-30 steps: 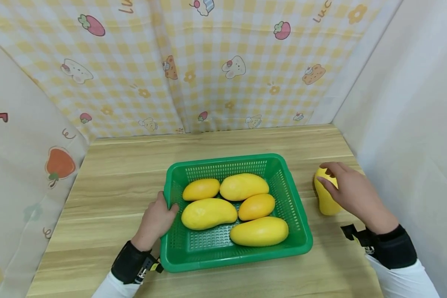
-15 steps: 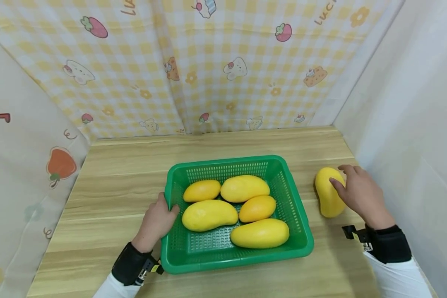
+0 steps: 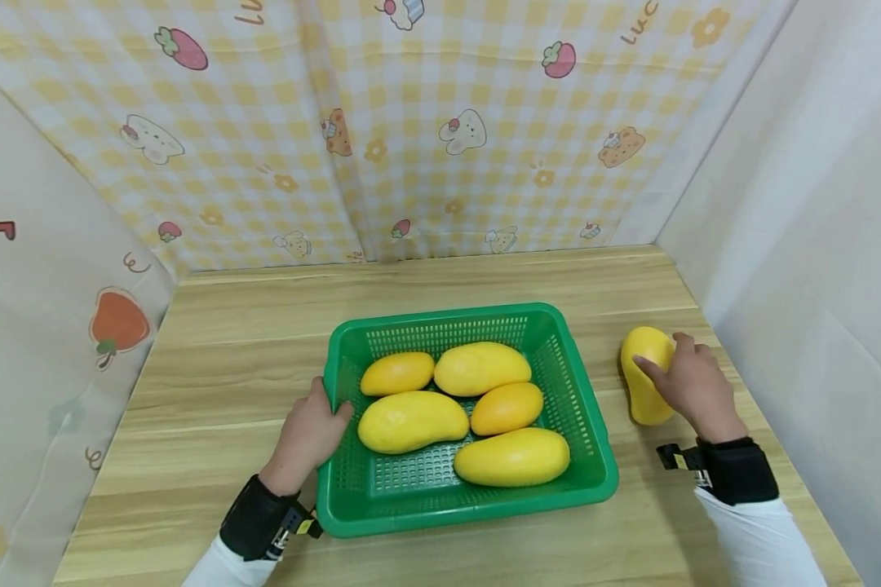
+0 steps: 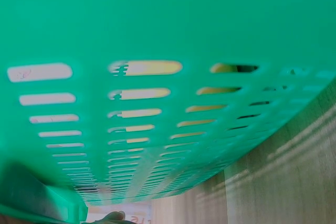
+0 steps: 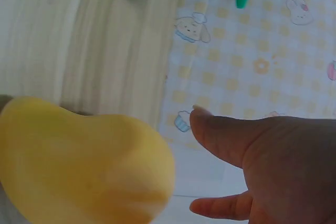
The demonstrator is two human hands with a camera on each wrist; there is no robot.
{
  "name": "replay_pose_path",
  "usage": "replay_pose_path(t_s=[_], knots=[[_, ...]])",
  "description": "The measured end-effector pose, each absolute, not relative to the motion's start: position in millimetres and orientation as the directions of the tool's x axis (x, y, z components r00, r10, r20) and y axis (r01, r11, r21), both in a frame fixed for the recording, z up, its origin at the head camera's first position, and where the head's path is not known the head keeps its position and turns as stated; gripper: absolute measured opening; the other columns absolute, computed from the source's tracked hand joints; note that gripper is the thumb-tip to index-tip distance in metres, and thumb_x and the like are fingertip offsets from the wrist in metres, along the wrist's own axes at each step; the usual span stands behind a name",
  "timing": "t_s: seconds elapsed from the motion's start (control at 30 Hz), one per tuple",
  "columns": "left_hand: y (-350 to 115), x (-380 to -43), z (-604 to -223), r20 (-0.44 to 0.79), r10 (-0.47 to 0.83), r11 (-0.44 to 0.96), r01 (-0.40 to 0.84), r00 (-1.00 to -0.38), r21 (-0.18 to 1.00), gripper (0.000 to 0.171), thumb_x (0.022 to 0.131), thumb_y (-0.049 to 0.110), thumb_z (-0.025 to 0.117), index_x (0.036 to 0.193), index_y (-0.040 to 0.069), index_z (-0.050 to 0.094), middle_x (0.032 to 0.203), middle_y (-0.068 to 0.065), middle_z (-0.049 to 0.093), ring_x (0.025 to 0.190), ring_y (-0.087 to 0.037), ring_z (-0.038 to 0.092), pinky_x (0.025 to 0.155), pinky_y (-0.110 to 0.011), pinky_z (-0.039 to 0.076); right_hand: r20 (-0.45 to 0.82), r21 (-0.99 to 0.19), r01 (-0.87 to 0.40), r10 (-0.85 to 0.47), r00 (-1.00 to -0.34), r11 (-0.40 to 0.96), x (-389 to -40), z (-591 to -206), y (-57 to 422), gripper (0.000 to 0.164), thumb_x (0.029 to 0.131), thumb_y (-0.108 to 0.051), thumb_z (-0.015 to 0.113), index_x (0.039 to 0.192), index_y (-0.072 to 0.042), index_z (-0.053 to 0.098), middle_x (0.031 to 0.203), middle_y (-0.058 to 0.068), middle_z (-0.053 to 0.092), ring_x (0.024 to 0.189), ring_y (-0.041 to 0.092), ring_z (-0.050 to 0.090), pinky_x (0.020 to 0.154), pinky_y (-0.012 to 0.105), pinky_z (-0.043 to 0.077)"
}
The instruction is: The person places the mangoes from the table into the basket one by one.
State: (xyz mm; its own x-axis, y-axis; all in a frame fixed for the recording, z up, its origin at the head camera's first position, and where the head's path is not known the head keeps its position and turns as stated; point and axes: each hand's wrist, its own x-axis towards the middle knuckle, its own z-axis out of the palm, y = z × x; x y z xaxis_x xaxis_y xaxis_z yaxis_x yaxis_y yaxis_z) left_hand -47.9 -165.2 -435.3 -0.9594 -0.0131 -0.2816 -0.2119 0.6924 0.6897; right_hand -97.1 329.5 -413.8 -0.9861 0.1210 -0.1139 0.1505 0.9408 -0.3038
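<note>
A green plastic basket (image 3: 462, 514) with slotted walls stands on the table. My left hand (image 3: 310, 432) grips its left rim, the thumb over the inner side. In the left wrist view the basket's slotted wall (image 4: 168, 30) fills most of the picture. Inside lie several yellow mangoes (image 3: 411, 422). One more mango (image 3: 644, 391) lies on the table to the right of the basket. My right hand (image 3: 697, 390) is at the right side of this mango. In the right wrist view its thumb and a finger stand spread, with a gap to the mango (image 5: 84, 161).
The wooden table (image 3: 213, 383) extends left of the basket and behind it. A yellow checked cloth (image 3: 411, 187) hangs along the back edge. White cloth walls close in the left side and the right side (image 3: 815, 269).
My right hand has shifted from over the loose mango to its right side, then come slightly back toward it. The left hand, the basket and the mangoes have stayed in place.
</note>
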Motion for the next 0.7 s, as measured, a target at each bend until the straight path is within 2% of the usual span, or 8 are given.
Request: replay_pose_path(t_s=[0.07, 0.23, 0.37, 0.53, 0.7], knots=[[-165, -48, -435, -0.281, -0.014, 0.692, -0.212, -0.960, 0.690, 0.048, 0.096, 0.017, 0.046, 0.128, -0.015, 0.030, 0.080, -0.019, 0.056, 0.054, -0.020, 0.059, 0.045, -0.031, 0.050, -0.135, -0.289, 0.174, 0.140, -0.981, 0.941, -99, -418, 328, 0.095, 0.091, -0.057, 0.053, 0.133, 0.024, 0.026, 0.108, 0.047, 0.038, 0.090, 0.057, 0.047, 0.058, 0.058, 0.045], [-166, -47, -436, -0.279, -0.018, 0.698, -0.212, -0.960, 0.684, 0.048, 0.096, 0.017, 0.046, 0.128, -0.015, 0.031, 0.081, -0.019, 0.056, 0.055, -0.020, 0.059, 0.046, -0.031, 0.050, -0.164, -0.279, 0.197, 0.156, -0.974, 0.940, -103, -427, 325, 0.097, 0.089, -0.060, 0.054, 0.130, 0.023, 0.026, 0.100, 0.045, 0.040, 0.085, 0.055, 0.047, 0.054, 0.055, 0.044], [-167, -47, -436, -0.278, -0.025, 0.699, -0.215, -0.960, 0.682, 0.047, 0.096, 0.018, 0.047, 0.127, -0.014, 0.031, 0.080, -0.019, 0.056, 0.055, -0.020, 0.058, 0.046, -0.031, 0.050, -0.175, -0.283, 0.219, 0.175, -0.969, 0.934, -105, -430, 324, 0.093, 0.090, -0.054, 0.057, 0.129, 0.024, 0.026, 0.099, 0.044, 0.040, 0.086, 0.055, 0.048, 0.054, 0.056, 0.044], [-165, -47, -437, -0.275, -0.024, 0.705, -0.211, -0.961, 0.677, 0.046, 0.096, 0.018, 0.047, 0.126, -0.013, 0.033, 0.080, -0.018, 0.055, 0.055, -0.020, 0.058, 0.047, -0.031, 0.049, -0.147, -0.295, 0.223, 0.186, -0.972, 0.929, -102, -436, 327, 0.085, 0.089, -0.043, 0.063, 0.126, 0.023, 0.026, 0.091, 0.041, 0.042, 0.080, 0.053, 0.050, 0.050, 0.051, 0.043], [-166, -47, -437, -0.272, -0.024, 0.706, -0.209, -0.962, 0.677, 0.046, 0.096, 0.018, 0.047, 0.127, -0.013, 0.033, 0.080, -0.018, 0.056, 0.055, -0.019, 0.057, 0.046, -0.031, 0.049, -0.138, -0.311, 0.222, 0.187, -0.973, 0.924, -104, -441, 329, 0.083, 0.088, -0.042, 0.065, 0.122, 0.024, 0.027, 0.088, 0.039, 0.041, 0.077, 0.052, 0.050, 0.050, 0.050, 0.043]])
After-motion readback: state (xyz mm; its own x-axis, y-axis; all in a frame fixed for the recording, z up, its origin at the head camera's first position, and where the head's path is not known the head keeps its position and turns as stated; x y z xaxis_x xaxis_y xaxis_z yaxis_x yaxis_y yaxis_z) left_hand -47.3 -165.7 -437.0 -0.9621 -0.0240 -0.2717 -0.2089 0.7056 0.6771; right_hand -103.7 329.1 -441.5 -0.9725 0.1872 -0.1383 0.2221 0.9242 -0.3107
